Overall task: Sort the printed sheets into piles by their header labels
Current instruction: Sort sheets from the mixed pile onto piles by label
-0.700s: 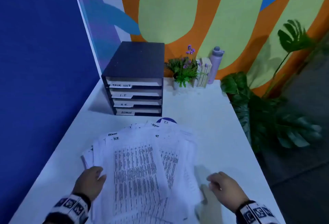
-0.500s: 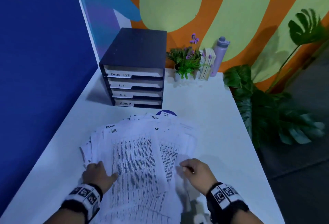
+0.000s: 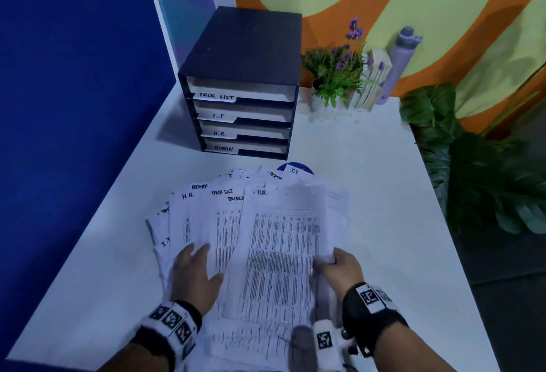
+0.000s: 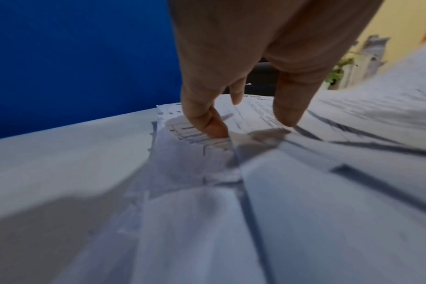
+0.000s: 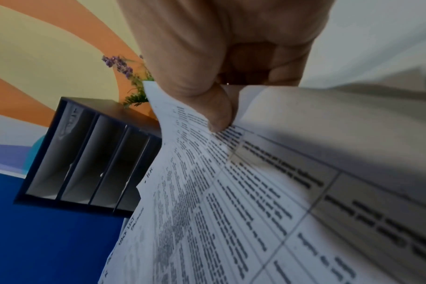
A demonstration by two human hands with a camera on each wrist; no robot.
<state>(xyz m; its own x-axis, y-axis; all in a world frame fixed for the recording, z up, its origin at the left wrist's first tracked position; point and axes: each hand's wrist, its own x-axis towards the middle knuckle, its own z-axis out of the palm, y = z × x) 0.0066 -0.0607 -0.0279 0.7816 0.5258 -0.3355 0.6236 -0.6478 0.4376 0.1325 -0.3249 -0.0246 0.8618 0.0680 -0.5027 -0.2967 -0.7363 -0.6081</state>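
Note:
A fanned heap of printed sheets [image 3: 206, 209] lies on the white table [image 3: 369, 194], with handwritten headers such as H.R., ADMIN, TASK LIST and I.T. My right hand [image 3: 339, 265] pinches the right edge of the top sheet [image 3: 280, 253], headed H.R., and lifts it off the heap; the right wrist view shows the thumb [image 5: 214, 113] on the sheet [image 5: 231, 192]. My left hand [image 3: 198, 271] lies flat on the sheets at the left, its fingertips [image 4: 214, 128] pressing the paper [image 4: 255, 192].
A dark four-tray organiser [image 3: 242, 91] labelled TASK LIST, I.T., H.R. and ADMIN stands at the back left. A potted plant [image 3: 336, 76], a small pale block [image 3: 372, 82] and a purple bottle [image 3: 399, 61] stand at the back. Large leafy plants [image 3: 478, 170] flank the table's right edge. A blue wall [image 3: 74, 105] is at the left.
My right hand moved in from the table's right side to the heap, took the top sheet's edge and raised it. My left hand slid further onto the sheets.

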